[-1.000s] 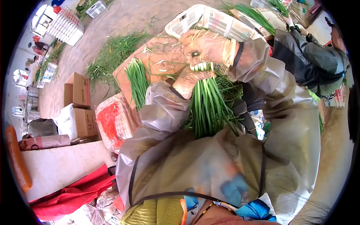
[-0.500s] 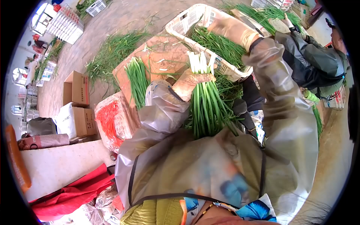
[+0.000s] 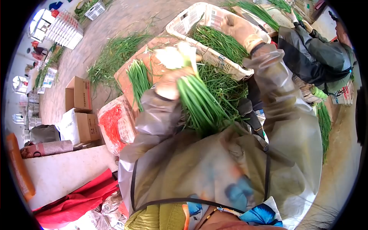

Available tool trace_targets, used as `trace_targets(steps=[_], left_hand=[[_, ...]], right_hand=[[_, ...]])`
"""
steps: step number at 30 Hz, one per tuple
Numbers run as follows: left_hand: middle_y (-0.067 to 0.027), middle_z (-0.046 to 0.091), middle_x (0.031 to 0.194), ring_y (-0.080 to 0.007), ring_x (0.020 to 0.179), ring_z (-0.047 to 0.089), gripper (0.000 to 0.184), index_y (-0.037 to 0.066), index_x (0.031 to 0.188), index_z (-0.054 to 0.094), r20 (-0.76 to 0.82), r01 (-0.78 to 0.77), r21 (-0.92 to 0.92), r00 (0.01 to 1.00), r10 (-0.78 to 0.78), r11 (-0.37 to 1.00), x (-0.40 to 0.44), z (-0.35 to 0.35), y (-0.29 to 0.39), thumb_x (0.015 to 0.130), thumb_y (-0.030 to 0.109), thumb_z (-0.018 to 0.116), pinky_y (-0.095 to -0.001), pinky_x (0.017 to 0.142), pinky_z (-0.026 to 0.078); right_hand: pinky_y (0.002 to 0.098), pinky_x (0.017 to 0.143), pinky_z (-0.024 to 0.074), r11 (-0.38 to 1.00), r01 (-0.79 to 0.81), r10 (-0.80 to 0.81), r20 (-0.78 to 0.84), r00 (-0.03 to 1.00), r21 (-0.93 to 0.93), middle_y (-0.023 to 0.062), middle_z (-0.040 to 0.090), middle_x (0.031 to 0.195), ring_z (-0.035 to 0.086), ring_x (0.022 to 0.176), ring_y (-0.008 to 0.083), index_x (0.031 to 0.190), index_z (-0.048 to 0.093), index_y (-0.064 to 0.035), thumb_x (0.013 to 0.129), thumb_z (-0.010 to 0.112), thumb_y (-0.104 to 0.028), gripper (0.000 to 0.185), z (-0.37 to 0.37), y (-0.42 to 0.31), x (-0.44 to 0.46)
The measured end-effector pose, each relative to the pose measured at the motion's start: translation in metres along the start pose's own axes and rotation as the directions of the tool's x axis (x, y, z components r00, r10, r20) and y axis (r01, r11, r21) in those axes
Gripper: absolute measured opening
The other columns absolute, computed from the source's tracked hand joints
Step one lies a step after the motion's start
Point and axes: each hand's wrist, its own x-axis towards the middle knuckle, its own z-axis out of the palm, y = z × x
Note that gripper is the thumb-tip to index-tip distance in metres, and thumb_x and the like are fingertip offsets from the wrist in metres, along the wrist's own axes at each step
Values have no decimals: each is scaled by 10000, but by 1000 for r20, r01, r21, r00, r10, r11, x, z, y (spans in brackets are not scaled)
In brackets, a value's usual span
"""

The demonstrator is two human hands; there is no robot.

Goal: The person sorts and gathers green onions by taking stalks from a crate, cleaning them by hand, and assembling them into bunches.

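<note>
Left hand (image 3: 169, 84) is clamping a bunch of long green, white-ended stalks (image 3: 199, 102).
Right hand (image 3: 240, 32) is hovering over a white perforated plastic crate (image 3: 221, 61), finger state unclear.

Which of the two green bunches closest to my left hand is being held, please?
The bunch of green stalks with white ends, in your left hand. The other green bunch lies on the reddish-brown board, with no hand on it.
</note>
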Motion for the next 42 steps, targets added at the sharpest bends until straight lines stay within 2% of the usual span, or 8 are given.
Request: trace_targets(steps=[4, 11, 20, 26, 30, 36, 41, 42], left_hand=[[-103, 597, 942, -279, 999, 547, 137, 59, 896, 590, -182, -714, -90, 698, 693, 695, -19, -43, 51, 779, 130, 584, -469, 873, 435], [-59, 548, 807, -257, 872, 509, 98, 76, 817, 537, -291, -911, -72, 408, 866, 405, -69, -91, 84, 811, 174, 536, -467, 895, 392], [23, 502, 711, -109, 750, 493, 128, 114, 848, 522, -24, -866, -232, 461, 887, 444, -110, -127, 93, 807, 203, 605, -281, 817, 414], [66, 464, 675, -70, 663, 471, 121, 115, 915, 523, 65, -756, -453, 501, 863, 473, -99, -75, 80, 811, 153, 573, -292, 799, 411], [6, 516, 766, -143, 808, 514, 144, 111, 900, 528, -42, -820, -122, 567, 822, 560, -89, -52, 67, 802, 186, 602, -357, 839, 389], [-18, 539, 873, -218, 918, 504, 214, 103, 935, 540, -148, -839, 110, 516, 844, 533, -78, -57, 84, 803, 251, 617, -468, 918, 351], [-77, 462, 843, -233, 904, 452, 142, 43, 861, 473, -201, -821, -351, 535, 821, 450, -137, -168, 138, 834, 175, 428, -389, 841, 351], [-71, 443, 819, -232, 869, 448, 126, 47, 827, 451, -493, -943, 110, 222, 841, 313, -135, -150, 138, 821, 173, 446, -386, 818, 357]], right_hand=[[348, 699, 448, 984, 39, -47, 45, 998, 176, 144, 616, 797, 589, 741, 254, 858, 622, -49, 766, 602, -254, 226, 26, 70, -36], [247, 588, 417, 869, -322, 261, 203, 944, 375, 15, 559, 654, 505, 629, 105, 798, 598, -37, 762, 633, -152, 126, 62, 145, -110], [152, 537, 374, 495, -290, 258, 181, 949, 819, -38, 580, 748, 487, 615, 24, 911, 630, -59, 851, 569, -104, 97, 30, 82, -131], [226, 778, 442, 685, -87, -135, 244, 960, 724, 17, 584, 932, 550, 854, 108, 1055, 568, -39, 859, 558, -107, 207, 62, 43, -131], [328, 896, 404, 449, -276, -194, 394, 898, 850, 96, 567, 1066, 523, 996, 207, 1240, 427, -34, 819, 605, -264, 512, 90, -27, -147], [419, 777, 460, 977, 215, -208, 303, 930, 13, 164, 606, 975, 579, 888, 342, 1178, 503, -199, 773, 520, -257, 409, 109, -28, -104], [408, 786, 443, 978, -119, 155, 215, 964, -172, 184, 593, 991, 573, 920, 335, 1074, 587, -172, 783, 513, -298, 325, 96, 56, -46], [406, 794, 437, 966, -184, 228, 255, 940, -182, 188, 589, 999, 568, 933, 335, 1060, 594, -157, 783, 520, -322, 331, 97, 74, -41]])
